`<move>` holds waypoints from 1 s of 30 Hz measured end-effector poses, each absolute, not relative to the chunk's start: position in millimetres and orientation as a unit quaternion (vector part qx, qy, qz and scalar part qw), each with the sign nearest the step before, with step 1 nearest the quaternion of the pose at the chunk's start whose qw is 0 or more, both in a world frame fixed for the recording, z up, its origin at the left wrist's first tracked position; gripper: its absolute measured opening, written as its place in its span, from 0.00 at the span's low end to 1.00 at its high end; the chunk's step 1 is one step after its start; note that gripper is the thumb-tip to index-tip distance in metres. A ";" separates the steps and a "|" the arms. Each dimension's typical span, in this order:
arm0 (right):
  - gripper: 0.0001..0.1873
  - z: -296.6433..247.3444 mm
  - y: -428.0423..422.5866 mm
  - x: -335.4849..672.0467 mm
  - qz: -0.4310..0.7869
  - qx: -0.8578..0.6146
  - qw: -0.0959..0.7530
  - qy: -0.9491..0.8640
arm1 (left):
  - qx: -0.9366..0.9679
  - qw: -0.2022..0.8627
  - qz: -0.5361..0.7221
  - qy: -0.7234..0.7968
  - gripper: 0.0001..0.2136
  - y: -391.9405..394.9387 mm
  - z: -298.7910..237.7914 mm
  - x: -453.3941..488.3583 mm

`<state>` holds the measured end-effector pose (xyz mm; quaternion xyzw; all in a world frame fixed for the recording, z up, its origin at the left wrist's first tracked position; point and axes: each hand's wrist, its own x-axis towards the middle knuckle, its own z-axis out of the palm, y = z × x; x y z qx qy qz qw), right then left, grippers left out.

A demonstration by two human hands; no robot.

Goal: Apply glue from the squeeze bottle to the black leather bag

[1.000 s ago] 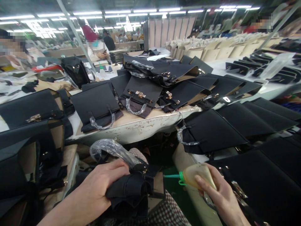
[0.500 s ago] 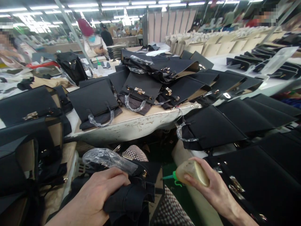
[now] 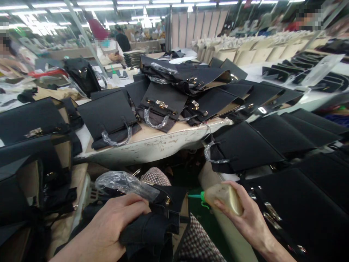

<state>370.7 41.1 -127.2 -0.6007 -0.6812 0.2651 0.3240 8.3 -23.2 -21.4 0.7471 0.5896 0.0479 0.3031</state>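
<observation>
My left hand (image 3: 120, 222) is closed on a black handbag (image 3: 152, 233) that rests on my lap, its dark material bunched under my fingers. A plastic-wrapped handle (image 3: 122, 183) and a gold fitting show on the bag beyond my knuckles. In my right hand (image 3: 245, 214) lies a squeeze bottle (image 3: 222, 198) of yellowish content, tilted sideways with a green nozzle (image 3: 197, 196) pointing left. The nozzle's tip is at the upper corner of the bag's beige-lined edge; whether it touches cannot be made out.
Black handbags (image 3: 160, 100) are piled on the white-edged table (image 3: 152, 145) ahead. More black bags (image 3: 248, 145) lie overlapped on the right, and others (image 3: 29, 116) stand on the left. A person (image 3: 109, 51) is across the table. Beige panels (image 3: 253, 52) stand in rows behind.
The bottle's nozzle tip has moved up along the bag's beige-lined edge to its upper corner. The left hand and the bag have hardly moved.
</observation>
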 end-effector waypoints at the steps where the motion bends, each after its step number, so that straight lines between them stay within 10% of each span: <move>1: 0.32 -129.8 40.5 371.5 0.249 -0.594 0.330 -0.690 | 0.748 0.300 0.046 0.590 0.18 -22.7 -20.1 9.1; 30: 0.40 -101.0 20.5 374.8 0.446 -0.654 0.259 -0.554 | 0.805 0.155 0.152 0.552 0.16 -34.0 -26.5 3.9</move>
